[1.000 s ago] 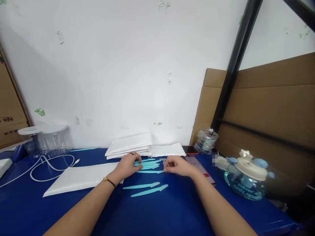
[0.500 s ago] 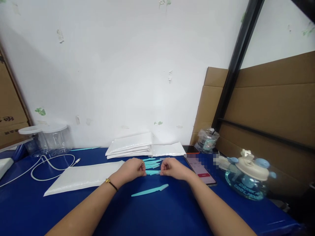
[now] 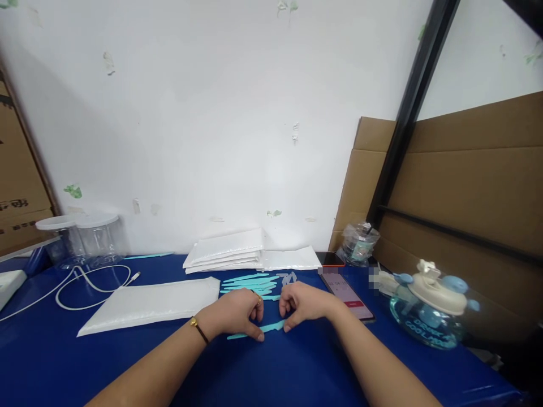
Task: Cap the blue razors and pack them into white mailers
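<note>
On the blue tabletop (image 3: 271, 373) a single teal plastic knife (image 3: 271, 327) lies flat between my two hands. My left hand (image 3: 237, 314) has curled fingers, and its fingertips press on the knife's left part. My right hand (image 3: 303, 305) is curled too and pinches the knife's right end. Just behind my hands lies a loose pile of several more teal plastic knives (image 3: 250, 284). A gold bracelet shows on my left wrist.
A flat white padded envelope (image 3: 148, 305) lies to the left, a stack of them (image 3: 237, 254) by the wall. A phone (image 3: 345, 294) and a blue water jug (image 3: 428, 314) sit right. Clear jars (image 3: 80, 240) and a white cable (image 3: 93, 282) are far left; cardboard stands right.
Both hands came back from the knife pile toward me and settled on the single knife nearest me. The second loose knife that lay beside it a second ago is gone from that spot.
</note>
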Action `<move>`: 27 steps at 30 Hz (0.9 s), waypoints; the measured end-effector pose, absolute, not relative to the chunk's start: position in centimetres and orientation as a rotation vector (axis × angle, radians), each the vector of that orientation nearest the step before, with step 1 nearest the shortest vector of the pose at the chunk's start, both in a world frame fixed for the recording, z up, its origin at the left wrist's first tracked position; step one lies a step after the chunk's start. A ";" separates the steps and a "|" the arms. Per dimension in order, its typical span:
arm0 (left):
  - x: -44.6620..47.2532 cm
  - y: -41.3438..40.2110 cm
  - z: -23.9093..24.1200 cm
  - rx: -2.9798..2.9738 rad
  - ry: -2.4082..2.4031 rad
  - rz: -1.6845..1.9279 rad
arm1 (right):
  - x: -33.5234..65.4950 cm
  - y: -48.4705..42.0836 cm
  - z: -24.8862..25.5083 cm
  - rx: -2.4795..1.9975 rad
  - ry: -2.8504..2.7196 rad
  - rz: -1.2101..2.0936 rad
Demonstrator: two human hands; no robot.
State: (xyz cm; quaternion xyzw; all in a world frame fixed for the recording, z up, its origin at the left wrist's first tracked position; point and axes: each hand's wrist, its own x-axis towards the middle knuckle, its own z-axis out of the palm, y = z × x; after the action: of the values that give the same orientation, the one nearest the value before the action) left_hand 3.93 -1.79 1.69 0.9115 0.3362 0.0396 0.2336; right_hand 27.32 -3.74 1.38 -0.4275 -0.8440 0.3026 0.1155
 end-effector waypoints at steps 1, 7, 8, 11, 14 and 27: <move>4.0 -1.9 1.5 2.484 0.925 0.089 | 26.9 -3.9 1.4 -1.257 -2.510 0.896; 4.2 -1.3 1.2 2.508 0.981 0.153 | 26.8 -3.6 0.9 -1.363 -2.433 1.004; 4.2 -1.3 1.3 2.518 0.988 0.191 | 27.0 -3.5 0.9 -1.368 -2.395 1.012; 4.1 -1.2 1.8 2.472 0.973 0.265 | 27.5 -3.3 1.2 -1.348 -2.234 1.082; 3.7 -0.7 1.9 2.366 0.983 0.267 | 28.2 -3.3 1.5 -1.282 -2.066 1.166; 2.9 1.5 1.7 1.941 0.887 0.486 | 30.3 -2.1 2.1 -1.124 -1.503 0.992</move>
State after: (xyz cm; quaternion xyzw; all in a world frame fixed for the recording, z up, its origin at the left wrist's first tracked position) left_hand 2.87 1.49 1.70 0.7880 0.3600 0.1972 0.4589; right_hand 30.32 -2.09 2.06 -0.4621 -0.6182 0.4079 0.4878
